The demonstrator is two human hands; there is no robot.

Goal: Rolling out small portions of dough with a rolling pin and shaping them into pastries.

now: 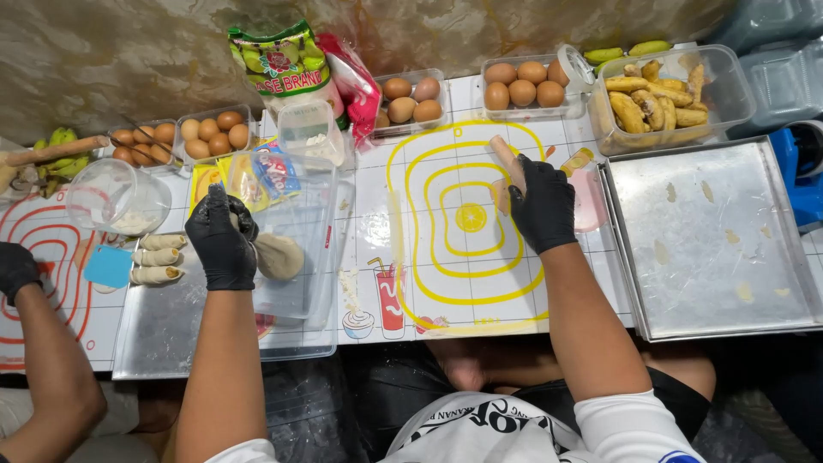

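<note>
Both my hands wear black gloves. My left hand (221,238) reaches into a clear plastic box (319,283) and grips a beige lump of dough (280,256) that trails out to the right of the fingers. My right hand (542,206) is closed around a wooden rolling pin (506,159), whose tip points up and left. It rests over a white mat printed with yellow rings (446,266). A thin, pale sheet of dough (590,199) lies on the mat just right of that hand.
Egg trays (410,101) (523,86) (210,133) line the back beside a flour bag (279,64). A tub of peeled bananas (660,99) and a metal tray (711,240) stand on the right. At left are rolled dough pieces (157,257), a blue scraper (109,266), a clear bowl (116,199) and another person's gloved hand (15,270).
</note>
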